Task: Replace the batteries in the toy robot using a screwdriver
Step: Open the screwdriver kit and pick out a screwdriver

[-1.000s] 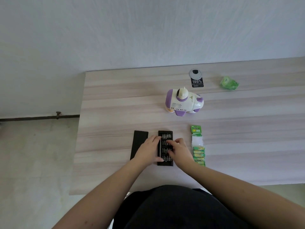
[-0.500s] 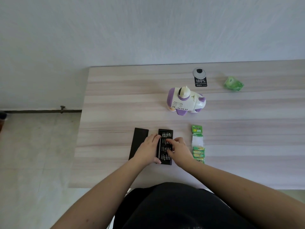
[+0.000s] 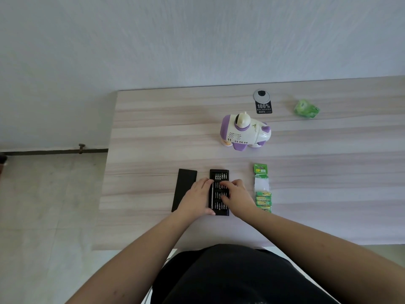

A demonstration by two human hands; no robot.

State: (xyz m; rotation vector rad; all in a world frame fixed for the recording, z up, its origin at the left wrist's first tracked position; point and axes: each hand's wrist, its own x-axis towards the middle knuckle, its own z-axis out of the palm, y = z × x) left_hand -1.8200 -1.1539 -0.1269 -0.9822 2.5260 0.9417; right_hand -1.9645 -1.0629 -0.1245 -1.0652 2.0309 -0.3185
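Observation:
The white and purple toy robot (image 3: 245, 133) stands on the wooden table (image 3: 153, 139), beyond my hands. Near the front edge lies a black screwdriver bit tray (image 3: 219, 174) with rows of bits and a thin silver driver along its left side. My left hand (image 3: 196, 198) grips the tray's left edge, thumb at the near corner. My right hand (image 3: 237, 197) lies over the tray's right half, its curled fingertips and thumb among the bits; I cannot see whether it pinches one. A green pack of batteries (image 3: 262, 185) lies just right of that hand.
The tray's black lid (image 3: 185, 183) lies left of my left hand. Farther back are a round cable grommet (image 3: 261, 95), a black label (image 3: 263, 107) and a crumpled green wrapper (image 3: 305, 108). The table's left edge and the floor are on the left.
Both hands stay on the bit tray; the right fingertips shift slightly among the bits. My view has drifted a little.

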